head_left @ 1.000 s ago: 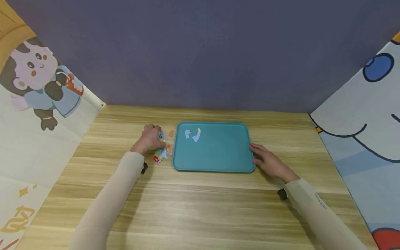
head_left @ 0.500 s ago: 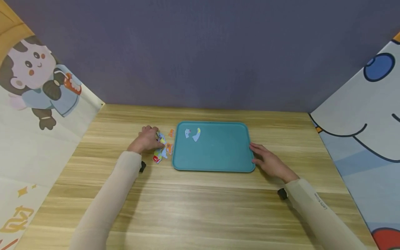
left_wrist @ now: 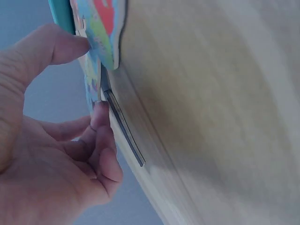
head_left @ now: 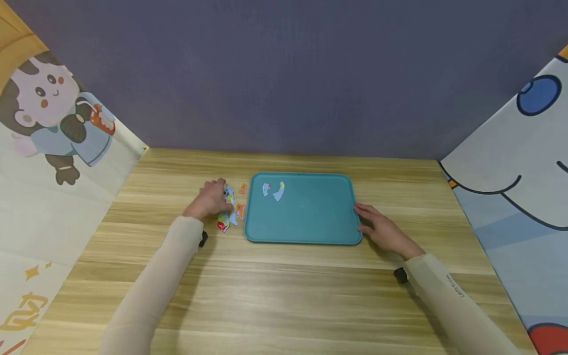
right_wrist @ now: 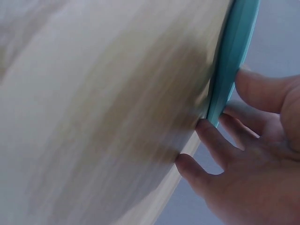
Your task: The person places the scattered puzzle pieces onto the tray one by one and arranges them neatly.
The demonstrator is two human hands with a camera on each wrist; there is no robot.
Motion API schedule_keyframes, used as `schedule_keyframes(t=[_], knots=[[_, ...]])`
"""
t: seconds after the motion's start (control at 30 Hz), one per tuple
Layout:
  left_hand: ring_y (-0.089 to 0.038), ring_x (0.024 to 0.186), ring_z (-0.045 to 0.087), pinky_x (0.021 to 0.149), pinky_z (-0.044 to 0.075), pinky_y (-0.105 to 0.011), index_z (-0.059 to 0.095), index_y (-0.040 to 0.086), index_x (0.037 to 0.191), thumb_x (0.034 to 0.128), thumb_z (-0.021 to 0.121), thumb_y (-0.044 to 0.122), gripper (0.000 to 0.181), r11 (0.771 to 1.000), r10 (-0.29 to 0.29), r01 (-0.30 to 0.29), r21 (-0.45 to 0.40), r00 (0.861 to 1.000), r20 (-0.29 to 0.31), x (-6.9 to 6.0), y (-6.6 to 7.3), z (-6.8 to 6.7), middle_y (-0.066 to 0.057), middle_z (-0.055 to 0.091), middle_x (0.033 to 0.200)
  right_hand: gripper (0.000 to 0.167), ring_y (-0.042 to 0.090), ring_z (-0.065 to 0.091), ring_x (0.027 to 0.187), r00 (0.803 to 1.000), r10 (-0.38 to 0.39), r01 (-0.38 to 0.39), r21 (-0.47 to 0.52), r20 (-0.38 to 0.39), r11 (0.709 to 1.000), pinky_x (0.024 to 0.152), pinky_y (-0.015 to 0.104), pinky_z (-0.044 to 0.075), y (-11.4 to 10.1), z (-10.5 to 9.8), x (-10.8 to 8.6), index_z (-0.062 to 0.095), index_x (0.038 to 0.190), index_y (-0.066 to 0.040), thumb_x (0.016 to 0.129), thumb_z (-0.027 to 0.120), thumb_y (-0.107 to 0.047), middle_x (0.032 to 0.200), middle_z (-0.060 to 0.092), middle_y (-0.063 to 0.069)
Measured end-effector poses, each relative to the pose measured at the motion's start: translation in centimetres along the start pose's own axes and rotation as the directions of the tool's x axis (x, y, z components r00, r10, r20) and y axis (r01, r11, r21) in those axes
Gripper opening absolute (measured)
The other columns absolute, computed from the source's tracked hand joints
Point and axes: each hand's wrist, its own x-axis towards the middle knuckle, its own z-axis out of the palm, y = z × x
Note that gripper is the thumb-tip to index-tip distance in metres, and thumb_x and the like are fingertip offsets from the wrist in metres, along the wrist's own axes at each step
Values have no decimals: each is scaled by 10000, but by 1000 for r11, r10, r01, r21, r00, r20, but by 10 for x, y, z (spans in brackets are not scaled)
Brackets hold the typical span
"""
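Observation:
My left hand (head_left: 209,198) is over a cluster of flat puzzle pieces (head_left: 223,223) left of the teal tray (head_left: 303,217). In the left wrist view, the thumb and a fingertip of that hand (left_wrist: 61,154) pinch a light-coloured piece (left_wrist: 93,77) by its edges. Beside the thumb lies a piece with red and green (left_wrist: 104,28), and a thin flat piece (left_wrist: 125,129) rests near the fingers. My right hand (head_left: 383,232) touches the tray's right rim with extended fingers; in the right wrist view its thumb meets the teal rim (right_wrist: 233,54).
Two pale pieces, one small (head_left: 266,189) and one curved (head_left: 279,192), lie on the tray's upper left. Orange pieces (head_left: 243,189) sit between the cluster and the tray. A dark wall (head_left: 293,79) rises behind the wooden table (head_left: 284,296), with printed panels at both sides.
My left hand has shifted slightly left from a second ago, with its fingers still at the cluster. The right hand and the tray have stayed in place.

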Motion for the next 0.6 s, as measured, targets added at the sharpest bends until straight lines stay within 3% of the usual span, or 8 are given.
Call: schedule_keyframes(t=[0.37, 0.6], knots=[[-484, 1263, 303, 1048, 149, -615, 194, -76, 1439, 753, 776, 237, 952, 1000, 10, -10, -25, 1000, 19, 0, -2, 0, -323, 407, 1329, 553, 401, 263, 1334, 1000, 18, -18, 9, 17, 1000, 1038, 539, 262, 1, 1, 1, 327, 1426, 56, 940, 563, -62, 1494, 267, 185], [-503, 1272, 273, 1044, 136, -625, 178, -84, 1442, 740, 777, 229, 975, 999, 19, -19, -46, 1000, 10, 1, -4, -1, -342, 362, 1356, 552, 401, 262, 1335, 1000, 20, -20, 5, 17, 1000, 1040, 542, 258, 0, 0, 1, 328, 1424, 58, 938, 563, -57, 1493, 269, 185]])
